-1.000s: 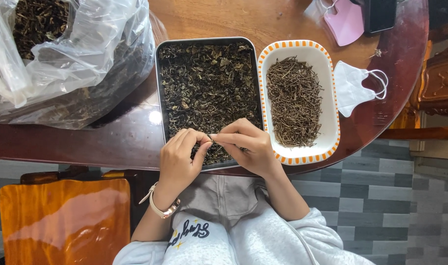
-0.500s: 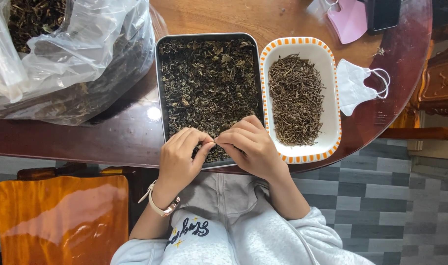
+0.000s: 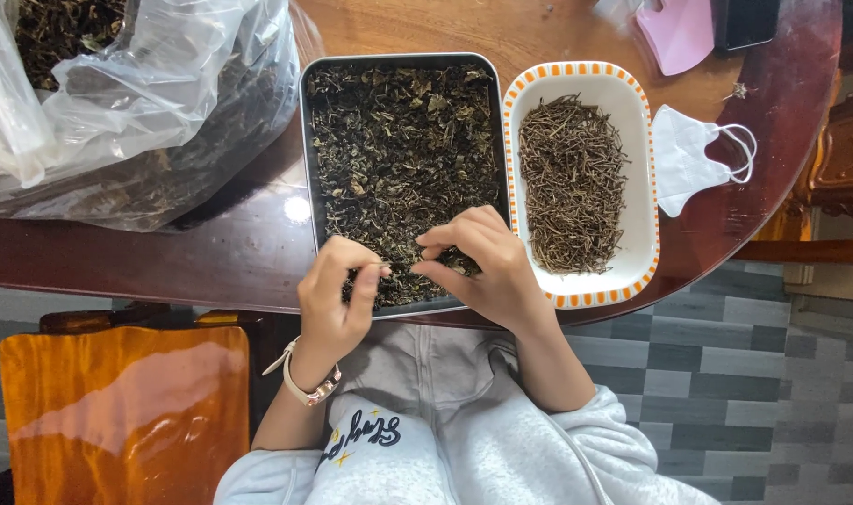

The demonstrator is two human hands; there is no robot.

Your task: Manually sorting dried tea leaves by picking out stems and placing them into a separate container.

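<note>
Left hand (image 3: 337, 290) pinches a thin stem (image 3: 375, 266) over the metal tray (image 3: 400, 64), right hand (image 3: 482, 266) half-curled empty beside it, orange-rimmed dish (image 3: 646, 140) of stems just right.

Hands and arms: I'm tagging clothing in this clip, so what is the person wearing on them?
Both hands are bare. The left hand has a watch with a pale strap at the wrist. Light grey sweatshirt sleeves are pushed up both forearms.
</note>
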